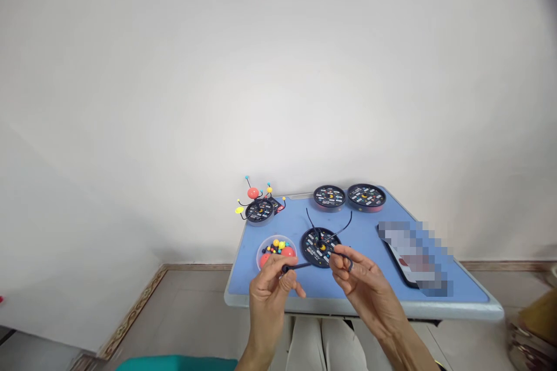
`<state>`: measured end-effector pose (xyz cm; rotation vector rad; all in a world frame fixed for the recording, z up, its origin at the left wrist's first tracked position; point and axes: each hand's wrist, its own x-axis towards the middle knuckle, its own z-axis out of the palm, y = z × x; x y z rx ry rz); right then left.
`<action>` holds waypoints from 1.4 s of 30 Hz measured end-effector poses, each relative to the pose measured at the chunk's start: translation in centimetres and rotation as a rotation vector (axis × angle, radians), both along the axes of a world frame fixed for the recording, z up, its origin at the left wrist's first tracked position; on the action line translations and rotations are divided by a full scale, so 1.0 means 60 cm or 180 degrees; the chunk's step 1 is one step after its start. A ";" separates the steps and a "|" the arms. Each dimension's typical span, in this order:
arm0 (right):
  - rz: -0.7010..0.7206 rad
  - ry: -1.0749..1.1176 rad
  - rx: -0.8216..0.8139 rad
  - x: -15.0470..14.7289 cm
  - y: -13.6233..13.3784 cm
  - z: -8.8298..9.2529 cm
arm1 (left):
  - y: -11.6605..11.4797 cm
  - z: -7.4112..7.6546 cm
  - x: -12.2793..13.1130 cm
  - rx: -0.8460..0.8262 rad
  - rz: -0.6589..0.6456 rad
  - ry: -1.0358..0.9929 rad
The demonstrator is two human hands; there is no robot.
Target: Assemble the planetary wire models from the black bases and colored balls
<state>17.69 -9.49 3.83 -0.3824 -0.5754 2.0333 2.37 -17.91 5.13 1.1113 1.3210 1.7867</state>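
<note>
the left hand's (270, 290) fingers (275, 268) are pinched shut on one end of a thin black rod (298, 266), which runs level from them toward the right. the right hand's (363, 281) fingers (340, 257) are closed on a second black rod (349, 264); most of it is hidden in the grip. both hands hover over the near edge of the blue table (374, 295). just behind them lies a black round base (319, 247) with two curved black arms rising from its middle. left of it sits a clear bowl of coloured balls (276, 250). further back at the left corner stands a finished planet model (260, 204), and at the far edge two more black discs (329, 197) (366, 197) lie side by side. a blurred-out object (415, 255) lies at the right.
</note>
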 end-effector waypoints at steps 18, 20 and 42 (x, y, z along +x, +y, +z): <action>-0.0252 -0.0220 0.0282 -0.017 -0.008 -0.001 | -0.013 0.000 0.001 -0.0144 0.0354 -0.0676; -0.0237 -0.0197 0.0286 -0.016 -0.008 -0.001 | -0.012 -0.001 0.002 -0.0170 0.0378 -0.0643; -0.0743 -0.0844 0.1158 0.015 -0.032 -0.006 | -0.016 -0.017 0.016 0.0175 0.0344 0.0165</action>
